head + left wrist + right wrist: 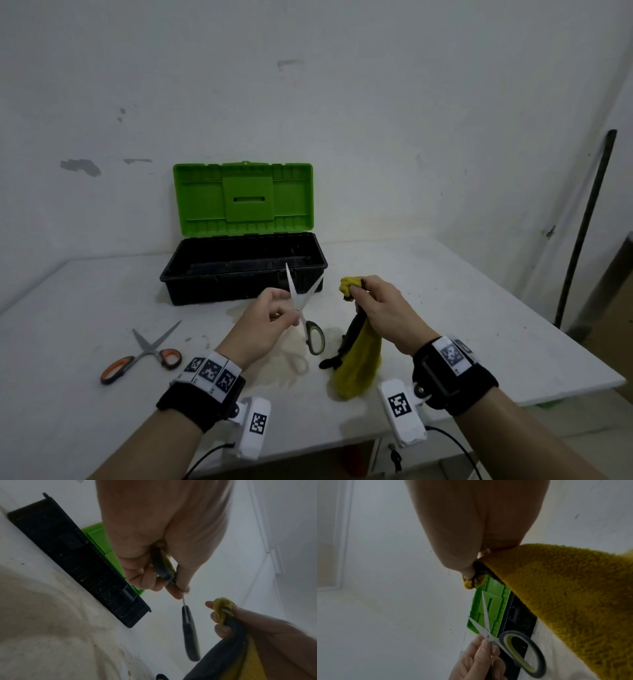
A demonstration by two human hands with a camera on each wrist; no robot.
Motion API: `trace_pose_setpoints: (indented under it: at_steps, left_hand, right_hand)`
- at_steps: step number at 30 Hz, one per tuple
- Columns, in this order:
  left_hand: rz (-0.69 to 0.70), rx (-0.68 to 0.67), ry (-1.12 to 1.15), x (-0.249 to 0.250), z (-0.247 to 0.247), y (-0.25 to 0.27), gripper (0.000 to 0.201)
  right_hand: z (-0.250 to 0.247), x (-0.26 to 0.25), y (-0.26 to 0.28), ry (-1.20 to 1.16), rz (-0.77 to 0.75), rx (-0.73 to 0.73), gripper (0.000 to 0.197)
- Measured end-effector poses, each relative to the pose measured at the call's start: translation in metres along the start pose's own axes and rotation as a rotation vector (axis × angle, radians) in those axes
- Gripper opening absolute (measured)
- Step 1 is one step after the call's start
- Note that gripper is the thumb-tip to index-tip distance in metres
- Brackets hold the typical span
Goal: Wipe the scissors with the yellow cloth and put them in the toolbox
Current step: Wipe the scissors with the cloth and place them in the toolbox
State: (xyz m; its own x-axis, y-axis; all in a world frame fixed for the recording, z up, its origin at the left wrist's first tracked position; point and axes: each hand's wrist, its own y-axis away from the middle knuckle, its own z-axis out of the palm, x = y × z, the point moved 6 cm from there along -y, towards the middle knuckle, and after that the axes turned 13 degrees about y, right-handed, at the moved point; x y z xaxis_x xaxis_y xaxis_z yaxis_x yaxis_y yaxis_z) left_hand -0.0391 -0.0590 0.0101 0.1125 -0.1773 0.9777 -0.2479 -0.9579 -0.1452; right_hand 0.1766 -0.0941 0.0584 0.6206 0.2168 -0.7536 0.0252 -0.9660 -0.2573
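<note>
A pair of scissors [314, 337] with grey and green handles is held up in front of the toolbox, its blades spread in a V and pointing up. My left hand [289, 313] pinches it near the pivot; the right wrist view shows those fingers [485, 647] at the base of the blades [486, 615]. My right hand [356, 293] grips the bunched top of the yellow cloth [359, 363], which hangs down to the table just right of the scissors. Cloth and scissors are apart. The toolbox [178, 274] stands open behind them, black tub and raised green lid [243, 198].
A second pair of scissors [144, 353] with orange handles lies open on the white table [462, 308] at the left. A dark pole [582, 233] leans by the wall at the right. The table's right and front edges are close to my arms.
</note>
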Motion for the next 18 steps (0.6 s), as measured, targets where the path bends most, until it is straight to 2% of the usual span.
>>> trace_pose_setpoints:
  at_steps: [2, 5, 9, 13, 18]
  left_hand:
    - [-0.017, -0.009, -0.032, -0.002, 0.0, 0.0, 0.02]
    - [-0.038, 0.005, 0.016, -0.005, 0.003, 0.0, 0.006]
    - [-0.101, 0.012, 0.231, -0.013, 0.011, 0.002, 0.007]
    - [-0.099, 0.003, 0.286, -0.012, 0.019, 0.003, 0.01]
    - [-0.134, -0.009, 0.339, -0.019, 0.02, 0.002, 0.015]
  right_hand:
    - [0.005, -0.003, 0.002, -0.02, -0.046, -0.042, 0.019]
    - [0.007, -0.008, 0.005, 0.031, -0.126, -0.003, 0.022]
    - [0.021, -0.016, 0.006, 0.131, -0.234, 0.053, 0.007]
    - [0.034, -0.021, 0.004, 0.319, -0.321, 0.119, 0.012]
    - [0.041, -0.02, 0.007, 0.369, -0.377, 0.112, 0.012]
